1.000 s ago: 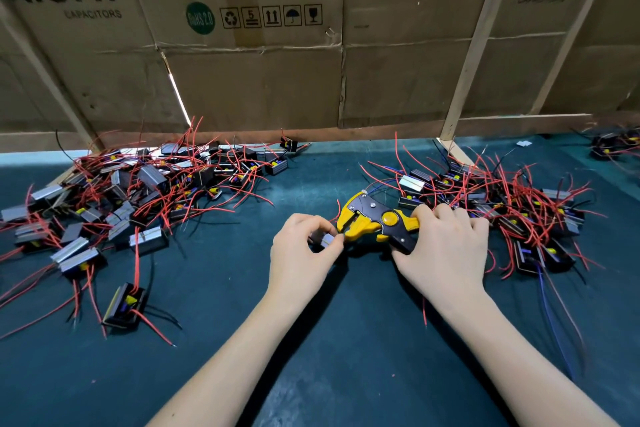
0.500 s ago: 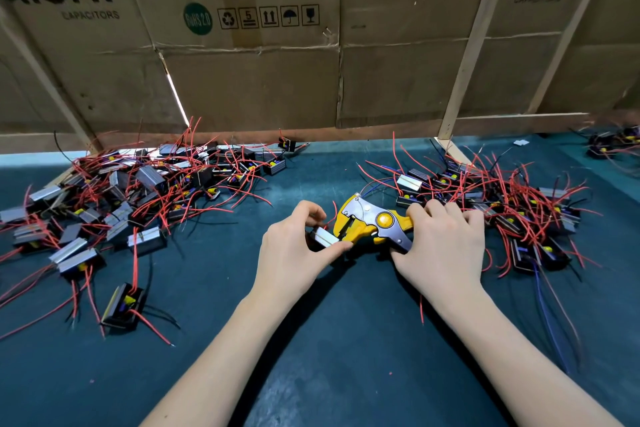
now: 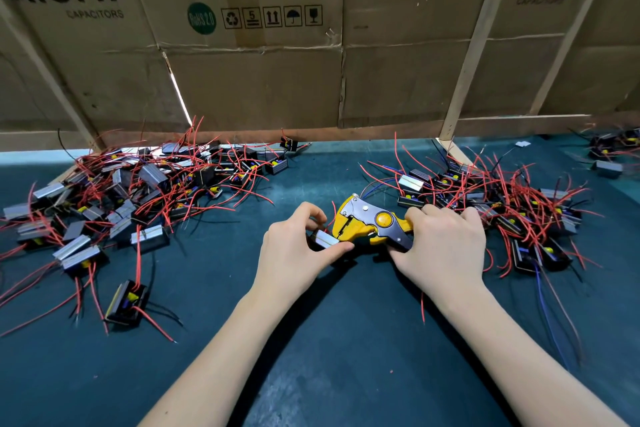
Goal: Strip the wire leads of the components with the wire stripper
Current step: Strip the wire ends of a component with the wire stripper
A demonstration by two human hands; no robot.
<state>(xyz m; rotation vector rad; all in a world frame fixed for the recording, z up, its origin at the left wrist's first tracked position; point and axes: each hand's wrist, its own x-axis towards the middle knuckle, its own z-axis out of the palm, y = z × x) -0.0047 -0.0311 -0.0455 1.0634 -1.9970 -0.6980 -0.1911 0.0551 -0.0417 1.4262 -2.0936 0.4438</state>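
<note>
From the head camera I see my left hand pinching a small black component with a silvery top between thumb and curled fingers, right at the nose of the yellow wire stripper. My right hand is wrapped round the stripper's handles, fingers curled over them, and the tool lies low over the dark green table, its head pointing left toward the component. Compared with half a second ago, the left hand has shifted only slightly and the component sits a touch closer to the yellow head; a second ago the stripper's head was tilted more upward and the component was mostly hidden behind my thumb. A red lead rises between the left fingers and the tool; whether it sits in the stripper's mouth I cannot tell. To the left lies a heap of components tangled in red wires, and to the right another heap, just beyond my right hand. A cardboard wall printed "AiSHi CAPACITORS" stands behind the table.
</note>
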